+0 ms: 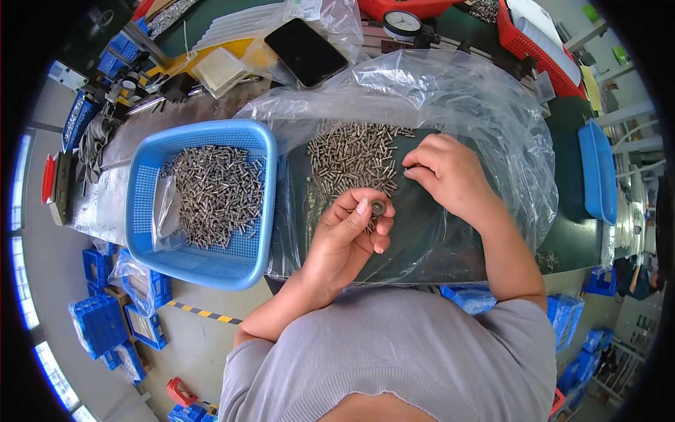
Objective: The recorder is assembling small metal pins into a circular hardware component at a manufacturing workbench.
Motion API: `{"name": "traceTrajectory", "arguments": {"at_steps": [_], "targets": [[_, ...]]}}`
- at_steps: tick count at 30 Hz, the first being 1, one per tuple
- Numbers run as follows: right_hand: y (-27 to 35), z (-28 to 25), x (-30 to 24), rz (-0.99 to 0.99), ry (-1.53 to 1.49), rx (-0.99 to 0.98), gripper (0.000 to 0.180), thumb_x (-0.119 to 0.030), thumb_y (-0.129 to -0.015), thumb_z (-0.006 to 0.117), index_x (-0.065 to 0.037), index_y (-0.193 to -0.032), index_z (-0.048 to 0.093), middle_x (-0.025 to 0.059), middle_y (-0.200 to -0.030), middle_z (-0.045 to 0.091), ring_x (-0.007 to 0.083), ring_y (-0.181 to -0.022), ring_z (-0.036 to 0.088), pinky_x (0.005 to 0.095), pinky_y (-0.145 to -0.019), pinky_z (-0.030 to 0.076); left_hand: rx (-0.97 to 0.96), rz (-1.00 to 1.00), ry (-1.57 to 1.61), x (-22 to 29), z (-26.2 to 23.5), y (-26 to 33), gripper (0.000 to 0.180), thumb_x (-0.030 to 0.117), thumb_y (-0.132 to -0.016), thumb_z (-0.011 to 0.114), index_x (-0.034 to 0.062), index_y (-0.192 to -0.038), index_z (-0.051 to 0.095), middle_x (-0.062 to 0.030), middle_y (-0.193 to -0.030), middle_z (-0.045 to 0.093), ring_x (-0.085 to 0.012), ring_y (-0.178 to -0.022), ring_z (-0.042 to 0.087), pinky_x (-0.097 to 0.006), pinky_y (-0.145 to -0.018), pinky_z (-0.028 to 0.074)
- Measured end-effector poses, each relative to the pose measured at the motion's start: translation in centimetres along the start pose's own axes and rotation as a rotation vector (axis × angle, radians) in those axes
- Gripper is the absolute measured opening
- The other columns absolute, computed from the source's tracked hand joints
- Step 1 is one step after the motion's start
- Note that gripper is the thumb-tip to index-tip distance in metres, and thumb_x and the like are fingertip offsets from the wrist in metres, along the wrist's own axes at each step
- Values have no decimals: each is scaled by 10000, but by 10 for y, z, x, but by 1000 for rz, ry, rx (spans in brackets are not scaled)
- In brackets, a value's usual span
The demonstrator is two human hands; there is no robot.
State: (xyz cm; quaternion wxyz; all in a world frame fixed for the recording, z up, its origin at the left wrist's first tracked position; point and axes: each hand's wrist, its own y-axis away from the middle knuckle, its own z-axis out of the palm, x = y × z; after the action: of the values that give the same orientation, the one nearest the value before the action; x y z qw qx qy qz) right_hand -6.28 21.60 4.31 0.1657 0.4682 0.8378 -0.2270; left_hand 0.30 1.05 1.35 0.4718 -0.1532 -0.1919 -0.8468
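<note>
My left hand pinches a small round metal ring with a dark hole in its middle, above the near edge of a pile. That pile of small metal pins lies on clear plastic sheeting over the green tabletop. To its right, my right hand is closed, thumb and fingertips together; whatever is between them is too small to make out. At the left stands a blue plastic basket holding many more metal pins and a piece of clear plastic.
A black phone lies on bags at the back. Behind the crumpled clear plastic bag is a dial gauge. A red basket with papers stands back right, and a blue tray sits at the right edge.
</note>
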Motion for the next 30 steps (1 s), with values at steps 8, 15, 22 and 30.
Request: {"name": "traceTrajectory", "arguments": {"at_steps": [8, 15, 22, 30], "targets": [[-1, -8, -27, 188, -522, 1, 89, -19, -785, 668, -27, -857, 616, 47, -764, 618, 149, -710, 611, 278, -645, 474, -5, 2, 47, -1, -4, 0, 178, 213, -959, 521, 64, -1054, 545, -92, -949, 580, -123, -735, 523, -255, -609, 441], [5, 12, -37, -79, -712, 68, 84, 12, -795, 656, -27, -851, 607, 52, -830, 593, 152, -750, 593, 264, -651, 475, 49, -11, 22, -1, 1, 1, 174, 218, -956, 530, 69, -1046, 544, -83, -888, 596, -121, -709, 544, -256, -585, 444], [4, 18, -39, -122, -675, 108, 126, 17, -758, 678, -34, -849, 607, 56, -839, 593, 189, -771, 578, 286, -656, 475, 58, -19, 25, -1, 0, 1, 171, 223, -957, 529, 77, -1043, 541, -72, -887, 598, -117, -706, 541, -253, -577, 436], [1, 13, -35, -332, -466, 176, 163, -22, -712, 719, -67, -858, 661, 54, -850, 602, 210, -755, 567, 308, -635, 475, 54, -20, 37, 0, -2, 2, 173, 237, -948, 547, 81, -1021, 537, -44, -863, 577, -105, -697, 513, -240, -566, 401]]}}
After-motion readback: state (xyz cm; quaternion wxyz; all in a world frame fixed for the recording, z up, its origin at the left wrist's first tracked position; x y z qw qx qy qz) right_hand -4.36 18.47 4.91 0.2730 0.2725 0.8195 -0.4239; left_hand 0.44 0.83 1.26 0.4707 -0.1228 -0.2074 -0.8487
